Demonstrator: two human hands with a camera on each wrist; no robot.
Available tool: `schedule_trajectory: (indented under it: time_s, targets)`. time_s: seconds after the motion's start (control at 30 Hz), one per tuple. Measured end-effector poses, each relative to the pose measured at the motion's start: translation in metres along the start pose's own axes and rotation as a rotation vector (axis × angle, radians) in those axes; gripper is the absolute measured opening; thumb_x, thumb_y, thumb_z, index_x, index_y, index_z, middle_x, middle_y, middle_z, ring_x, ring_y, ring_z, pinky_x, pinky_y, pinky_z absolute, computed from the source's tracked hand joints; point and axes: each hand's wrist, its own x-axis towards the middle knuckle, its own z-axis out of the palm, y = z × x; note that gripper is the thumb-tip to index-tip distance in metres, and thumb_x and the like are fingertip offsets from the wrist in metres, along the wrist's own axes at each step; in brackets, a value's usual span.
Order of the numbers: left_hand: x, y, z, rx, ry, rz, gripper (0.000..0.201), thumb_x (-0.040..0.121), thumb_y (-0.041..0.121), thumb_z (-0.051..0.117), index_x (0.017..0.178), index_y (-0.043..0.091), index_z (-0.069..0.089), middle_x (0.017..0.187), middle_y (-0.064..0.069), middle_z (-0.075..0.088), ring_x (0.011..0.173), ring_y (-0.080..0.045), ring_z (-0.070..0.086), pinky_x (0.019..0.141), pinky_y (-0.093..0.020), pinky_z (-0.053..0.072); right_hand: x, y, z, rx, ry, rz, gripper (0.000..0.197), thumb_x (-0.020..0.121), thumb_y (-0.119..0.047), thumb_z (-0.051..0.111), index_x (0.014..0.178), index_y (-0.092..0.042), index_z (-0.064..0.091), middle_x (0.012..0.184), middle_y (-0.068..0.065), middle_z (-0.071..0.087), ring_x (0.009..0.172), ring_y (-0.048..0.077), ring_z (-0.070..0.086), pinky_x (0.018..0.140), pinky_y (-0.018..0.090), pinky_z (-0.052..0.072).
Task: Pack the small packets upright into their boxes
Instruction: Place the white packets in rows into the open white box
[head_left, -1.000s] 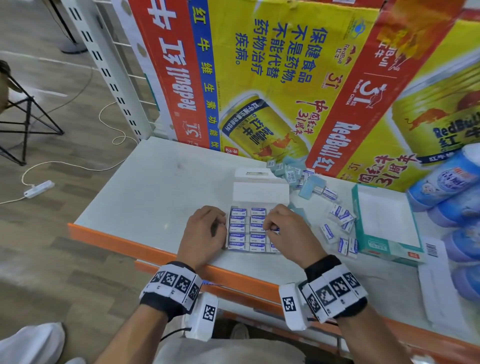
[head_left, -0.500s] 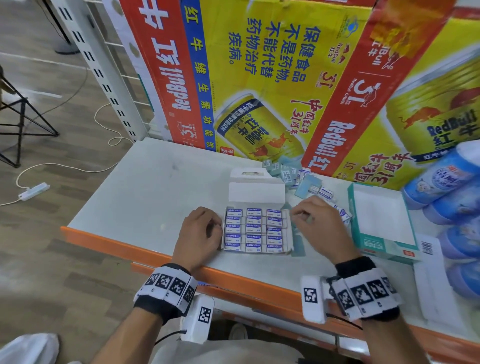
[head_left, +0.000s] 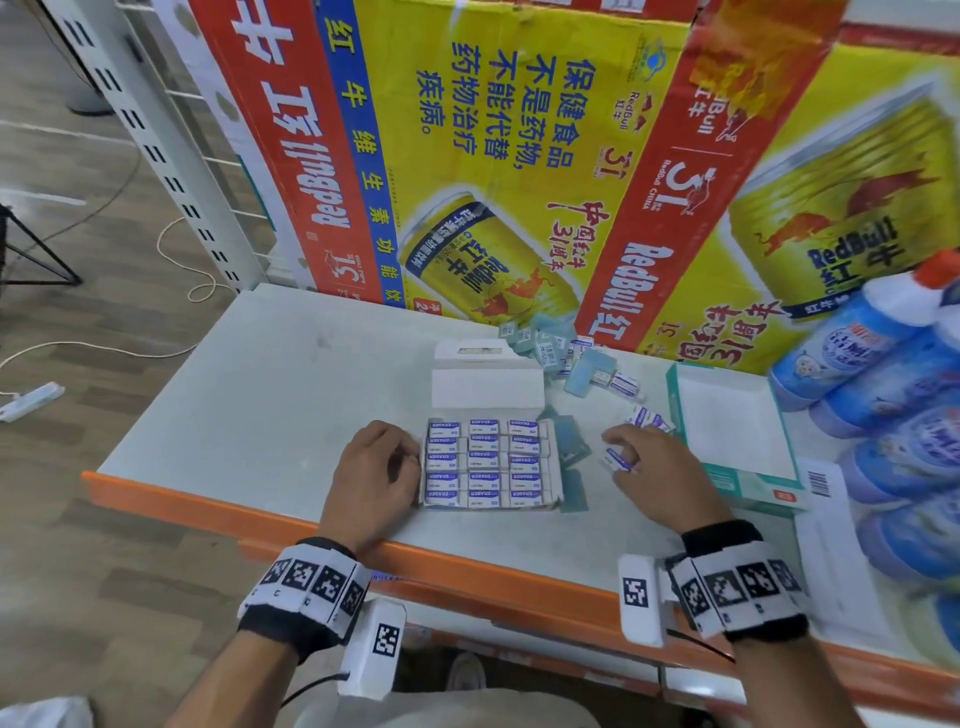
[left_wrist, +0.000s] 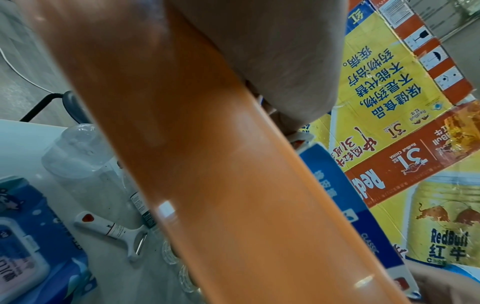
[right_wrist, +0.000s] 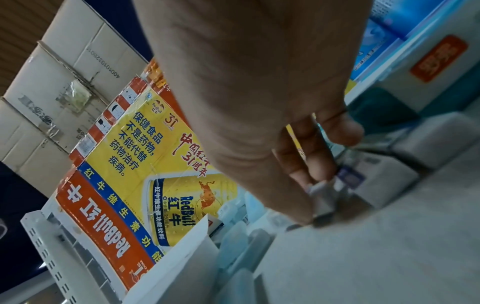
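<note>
On the far left of the white surface (head_left: 249, 395) nothing of the task lies; the left hand (head_left: 374, 470) comes first, fingers curled loosely and resting against the left wall of the open eraser box (head_left: 555, 470), apparently steadying it rather than gripping, though the left wrist view is blocked by the orange shelf edge (left_wrist: 221, 164) and shows no fingers; the box holds three columns of packets standing on edge, labels up, with its lid flap (head_left: 488, 387) folded back away from the person; the right column looks slightly looser than the others, so I judge any free slot is there; to the right of the box, just beside it, the right hand (head_left: 660, 473) pinches one eraser packet (head_left: 618, 460) between thumb and fingertips, its long axis slanted; the box therefore lies to the left of that packet, and the right hand is the nearer carrier; more loose packets (head_left: 587, 364) are scattered behind, near the Red Bull carton (head_left: 519, 156); further right sits a teal box (head_left: 737, 483), then blue bottles (head_left: 883, 364)
</note>
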Motion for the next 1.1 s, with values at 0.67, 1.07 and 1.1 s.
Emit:
schedule_trajectory:
  time_s: [0.67, 1.07, 1.1]
  targets:
    - [0.000, 0.004, -0.003, 0.016, 0.000, 0.003, 0.008, 0.083, 0.007, 0.059, 0.080, 0.014, 0.062, 0.085, 0.005, 0.057, 0.088, -0.011, 0.047, 0.076, -0.018, 0.035, -0.005, -0.053, -0.002, 0.231, 0.130, -0.357, 0.021, 0.074, -0.008, 0.069, 0.070, -0.019, 0.052, 0.073, -0.008, 0.054, 0.076, 0.009, 0.049, 0.066, 0.024, 0.040]
    - [0.000, 0.004, -0.003, 0.009, 0.007, 0.003, 0.009, 0.082, 0.007, 0.060, 0.081, 0.015, 0.063, 0.086, 0.005, 0.058, 0.088, -0.010, 0.047, 0.077, -0.018, 0.035, -0.006, -0.056, 0.005, 0.240, 0.107, -0.404, 0.019, 0.078, -0.010, 0.069, 0.081, -0.024, 0.057, 0.077, -0.017, 0.054, 0.077, -0.004, 0.049, 0.065, 0.007, 0.037]
    - [0.000, 0.004, -0.003, 0.009, 0.007, 0.003, 0.009, 0.082, 0.007, 0.060, 0.080, 0.015, 0.063, 0.085, 0.005, 0.057, 0.088, -0.009, 0.047, 0.077, -0.017, 0.035, -0.005, -0.057, 0.006, 0.209, 0.095, -0.412, 0.019, 0.077, -0.010, 0.070, 0.080, -0.024, 0.058, 0.076, -0.017, 0.054, 0.079, -0.005, 0.048, 0.066, 0.007, 0.036]
